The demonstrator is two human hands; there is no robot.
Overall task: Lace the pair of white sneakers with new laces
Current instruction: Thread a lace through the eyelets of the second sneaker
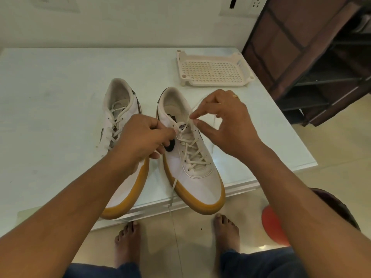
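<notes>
Pale glass-topped table [50, 97] fills the middle of the frame. On it, toes toward the lower edge, two white low-top sneakers with tan rubber soles stand side by side. The left-of-centre sneaker [122, 93] appears laced and is partly hidden under a hand. The centre sneaker [200, 183] has its cream flat lace [192, 149] crossed up to the top eyelets. Left hand [140, 143]: fingers curled, thumb and forefinger pinching the lace at the upper eyelets on that side. Right hand [224, 125]: forefinger and thumb nipped on a strand at the top eyelet, other fingers loosely arched. One loose lace end [173, 189] hangs over the table's near edge. We judge the step to be the final crossing on the second shoe, with the task nearly complete. The next move, we expect, calls for drawing both strands evenly taut and matching the ends without pulling a tip back through. A cream perforated plastic tray [212, 72] sits upper right.
</notes>
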